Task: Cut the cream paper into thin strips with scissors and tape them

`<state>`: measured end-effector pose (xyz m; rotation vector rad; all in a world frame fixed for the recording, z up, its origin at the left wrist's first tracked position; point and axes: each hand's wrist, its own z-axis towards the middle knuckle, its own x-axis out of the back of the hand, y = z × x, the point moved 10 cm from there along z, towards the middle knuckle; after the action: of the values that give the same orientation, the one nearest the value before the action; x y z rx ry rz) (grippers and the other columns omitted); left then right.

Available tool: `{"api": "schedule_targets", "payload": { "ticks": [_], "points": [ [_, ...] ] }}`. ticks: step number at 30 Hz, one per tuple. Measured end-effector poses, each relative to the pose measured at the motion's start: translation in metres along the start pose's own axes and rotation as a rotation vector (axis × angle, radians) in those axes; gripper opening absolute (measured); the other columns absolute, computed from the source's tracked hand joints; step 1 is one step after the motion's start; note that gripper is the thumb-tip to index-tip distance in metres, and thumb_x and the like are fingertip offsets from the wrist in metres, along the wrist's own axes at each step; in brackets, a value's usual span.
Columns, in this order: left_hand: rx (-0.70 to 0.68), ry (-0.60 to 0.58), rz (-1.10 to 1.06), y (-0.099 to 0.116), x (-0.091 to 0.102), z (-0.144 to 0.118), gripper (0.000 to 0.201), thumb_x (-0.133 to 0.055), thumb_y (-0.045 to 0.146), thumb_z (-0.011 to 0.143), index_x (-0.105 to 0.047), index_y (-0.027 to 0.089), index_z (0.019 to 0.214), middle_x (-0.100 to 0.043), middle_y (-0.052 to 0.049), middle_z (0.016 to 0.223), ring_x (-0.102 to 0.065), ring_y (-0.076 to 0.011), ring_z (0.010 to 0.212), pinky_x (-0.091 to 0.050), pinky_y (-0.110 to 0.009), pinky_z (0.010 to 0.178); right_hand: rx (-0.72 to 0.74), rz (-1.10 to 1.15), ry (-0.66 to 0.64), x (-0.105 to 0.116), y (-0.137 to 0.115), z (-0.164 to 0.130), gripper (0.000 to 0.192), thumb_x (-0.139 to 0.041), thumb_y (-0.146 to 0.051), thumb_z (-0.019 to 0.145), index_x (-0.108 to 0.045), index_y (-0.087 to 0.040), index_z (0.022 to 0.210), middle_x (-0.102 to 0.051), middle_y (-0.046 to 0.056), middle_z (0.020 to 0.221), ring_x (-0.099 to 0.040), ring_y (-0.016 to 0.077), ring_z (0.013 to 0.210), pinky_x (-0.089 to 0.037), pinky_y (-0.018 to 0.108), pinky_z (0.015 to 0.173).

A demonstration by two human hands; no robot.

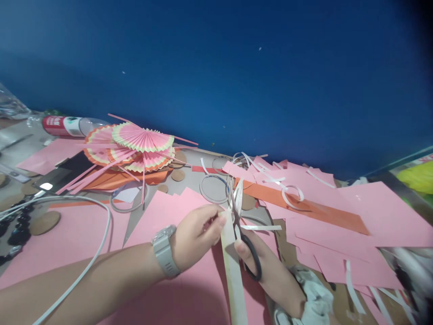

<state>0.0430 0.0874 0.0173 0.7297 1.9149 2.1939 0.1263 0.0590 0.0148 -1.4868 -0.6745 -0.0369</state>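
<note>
My left hand (199, 232), with a grey watch (165, 253) on its wrist, pinches the upper end of a long pale strip of double-sided tape or paper (233, 275). The strip hangs down toward me over pink sheets. In my right hand (259, 257) is a pair of scissors (252, 255) with black handles, blades pointing up and away beside the strip's top end. Thin white strips (237, 194) stand around the blades. Whether the blades touch the strip I cannot tell.
Folded pink paper fans (144, 142) lie at the back left beside a plastic bottle (64, 125). Pink sheets (338, 243), an orange strip (321, 214) and white scraps cover the right. A white cable (104, 239) crosses my left forearm. A blue partition (216, 76) stands behind.
</note>
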Motion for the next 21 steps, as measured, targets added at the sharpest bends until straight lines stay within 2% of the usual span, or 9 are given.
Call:
{"api": "schedule_targets", "payload": {
  "ticks": [4, 8, 12, 15, 18, 21],
  "points": [
    [0.028, 0.113, -0.106, -0.007, 0.013, 0.004, 0.031, -0.033, 0.035, 0.094, -0.043, 0.018, 0.070, -0.042, 0.004, 0.060, -0.042, -0.0097, 0.055, -0.035, -0.023, 0.055, -0.051, 0.126, -0.041, -0.006, 0.003, 0.001, 0.025, -0.047, -0.043, 0.089, -0.057, -0.021, 0.088, -0.058, 0.003, 0.079, -0.056, 0.0209, 0.076, -0.050, 0.030, 0.068],
    [0.079, 0.308, -0.188, -0.020, 0.034, 0.008, 0.032, -0.034, 0.035, 0.094, -0.041, 0.019, 0.067, -0.039, 0.004, 0.062, -0.039, -0.0105, 0.057, -0.036, -0.023, 0.056, -0.085, 0.270, -0.069, -0.011, 0.003, 0.003, 0.023, -0.052, -0.041, 0.086, -0.054, -0.018, 0.082, -0.054, 0.001, 0.074, -0.053, 0.0156, 0.068, -0.050, 0.028, 0.065],
    [0.151, 0.503, -0.269, -0.036, 0.056, 0.007, 0.030, -0.035, 0.036, 0.093, -0.040, 0.021, 0.067, -0.034, 0.004, 0.061, -0.037, -0.0119, 0.056, -0.035, -0.024, 0.055, -0.160, 0.264, -0.047, -0.010, 0.014, 0.003, 0.027, -0.052, -0.041, 0.086, -0.049, -0.018, 0.071, -0.051, -0.002, 0.062, -0.047, 0.0118, 0.054, -0.044, 0.024, 0.052],
    [0.140, 0.601, -0.300, -0.037, 0.069, 0.005, 0.031, -0.036, 0.034, 0.092, -0.037, 0.021, 0.064, -0.034, 0.004, 0.061, -0.040, -0.0129, 0.057, -0.037, -0.025, 0.057, -0.147, 0.222, 0.023, -0.003, 0.018, 0.004, 0.026, -0.049, -0.039, 0.088, -0.050, -0.020, 0.070, -0.054, -0.003, 0.060, -0.051, 0.0136, 0.055, -0.043, 0.025, 0.055],
    [0.127, 0.590, -0.314, -0.034, 0.070, 0.006, 0.032, -0.034, 0.037, 0.093, -0.040, 0.021, 0.066, -0.036, 0.004, 0.059, -0.042, -0.0124, 0.055, -0.039, -0.024, 0.056, -0.144, 0.175, 0.074, 0.000, 0.019, 0.005, 0.026, -0.047, -0.038, 0.089, -0.053, -0.020, 0.070, -0.057, -0.002, 0.058, -0.052, 0.0145, 0.054, -0.044, 0.026, 0.056],
    [0.130, 0.469, -0.362, -0.030, 0.052, 0.005, 0.039, -0.026, 0.045, 0.093, -0.047, 0.020, 0.073, -0.043, 0.003, 0.055, -0.043, -0.0120, 0.048, -0.039, -0.024, 0.048, -0.141, 0.170, 0.123, 0.004, 0.018, 0.006, 0.031, -0.047, -0.040, 0.088, -0.052, -0.020, 0.065, -0.057, -0.002, 0.055, -0.050, 0.0136, 0.049, -0.043, 0.026, 0.051]
  ]
}}
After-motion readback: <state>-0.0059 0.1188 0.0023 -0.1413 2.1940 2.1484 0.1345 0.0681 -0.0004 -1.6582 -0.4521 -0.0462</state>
